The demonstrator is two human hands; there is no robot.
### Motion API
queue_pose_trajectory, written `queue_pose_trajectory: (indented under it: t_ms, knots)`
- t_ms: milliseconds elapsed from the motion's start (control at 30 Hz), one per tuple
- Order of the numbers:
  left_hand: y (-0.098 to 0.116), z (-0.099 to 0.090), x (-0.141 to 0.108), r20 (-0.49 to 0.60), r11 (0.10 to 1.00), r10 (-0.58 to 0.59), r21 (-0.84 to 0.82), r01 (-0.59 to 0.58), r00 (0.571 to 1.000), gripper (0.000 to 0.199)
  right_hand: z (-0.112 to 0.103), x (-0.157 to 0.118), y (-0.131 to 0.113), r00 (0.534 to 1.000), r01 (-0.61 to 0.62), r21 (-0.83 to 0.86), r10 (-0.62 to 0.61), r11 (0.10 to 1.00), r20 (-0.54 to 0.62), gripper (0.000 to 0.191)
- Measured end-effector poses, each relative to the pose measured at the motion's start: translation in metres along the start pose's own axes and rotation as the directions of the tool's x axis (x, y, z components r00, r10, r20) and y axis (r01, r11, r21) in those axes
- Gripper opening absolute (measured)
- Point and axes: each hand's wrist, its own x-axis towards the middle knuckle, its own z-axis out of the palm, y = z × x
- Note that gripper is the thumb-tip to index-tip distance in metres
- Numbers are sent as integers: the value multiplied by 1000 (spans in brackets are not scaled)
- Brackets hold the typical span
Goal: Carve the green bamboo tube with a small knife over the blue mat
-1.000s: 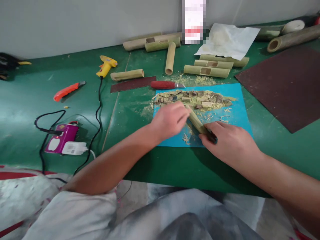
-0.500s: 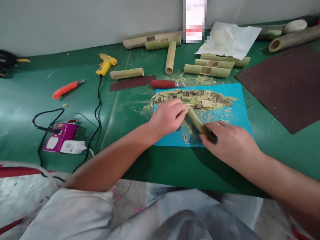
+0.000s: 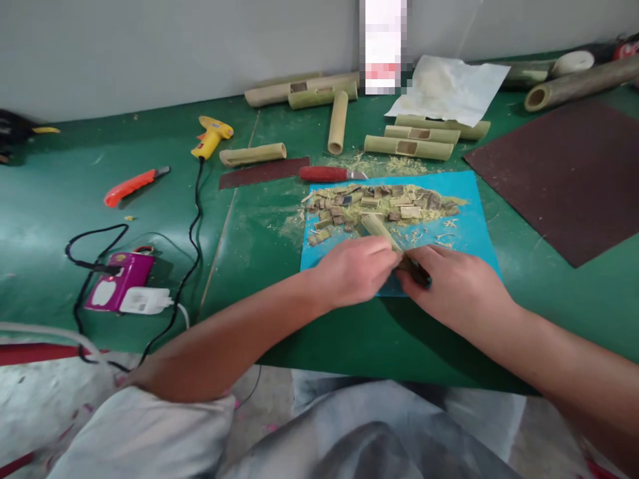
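Note:
My right hand [image 3: 456, 283] is closed around the near end of a pale bamboo tube [image 3: 378, 229], which slants away to the left over a blue sheet [image 3: 469, 199]. The tube's dark near end shows below my thumb. My left hand [image 3: 357, 269] is closed in a pinch against the tube, close to my right fingers. Whatever it pinches is hidden. Bamboo chips and shavings [image 3: 411, 212] lie heaped on the sheet beyond the tube. A red-handled knife [image 3: 324, 174] rests at the sheet's far edge.
Several cut bamboo tubes [image 3: 409, 148] lie farther back, some with square openings. Brown sheet [image 3: 564, 186] is at right, white paper [image 3: 446, 90] behind. On the left are an orange utility knife [image 3: 130, 187], a yellow glue gun [image 3: 212, 136] and a purple power unit [image 3: 120, 279] with cables.
My left hand has slid along the bamboo tube toward me and to the right, up to my right hand. The right hand keeps its hold. The view has shifted slightly.

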Motion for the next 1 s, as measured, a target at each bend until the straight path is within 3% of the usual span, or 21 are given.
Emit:
queue_pose_trajectory:
  t_ms: [133, 267, 400, 533, 667, 800, 933, 1000]
  knots:
    - [-1, -1, 0, -160, 994, -92, 38, 99, 983, 26, 0, 0, 0, 1000, -15, 11, 15, 1000, -7, 21]
    - [0, 0, -2, -4, 1000, -1, -9, 1, 1000, 31, -2, 0, -1, 1000, -3, 20, 3, 1000, 10, 19]
    - [-2, -1, -1, -165, 995, -99, 12, 102, 981, 27, -1, 0, -1, 1000, -6, 24, 7, 1000, -14, 21]
    - [1, -1, -2, 13, 1000, -2, -11, 2, 1000, 31, 0, 0, 1, 1000, 9, 36, -9, 999, -4, 20]
    - [3, 0, -2, -148, 996, -73, 32, 78, 986, 27, 1, 0, 2, 1000, -2, 37, 2, 999, -22, 21]
    - [5, 1, -3, 23, 999, 30, -13, -30, 999, 31, 2, 0, 2, 999, 31, 20, -31, 999, -39, 20]
    - [0, -1, -3, -181, 997, -74, 6, 76, 981, 23, 1, 0, 1, 999, 19, 31, -18, 999, -35, 20]
    - [1, -1, -4, -90, 999, -43, -7, 43, 995, 27, 0, 0, 1, 999, 32, 34, -31, 999, -21, 20]
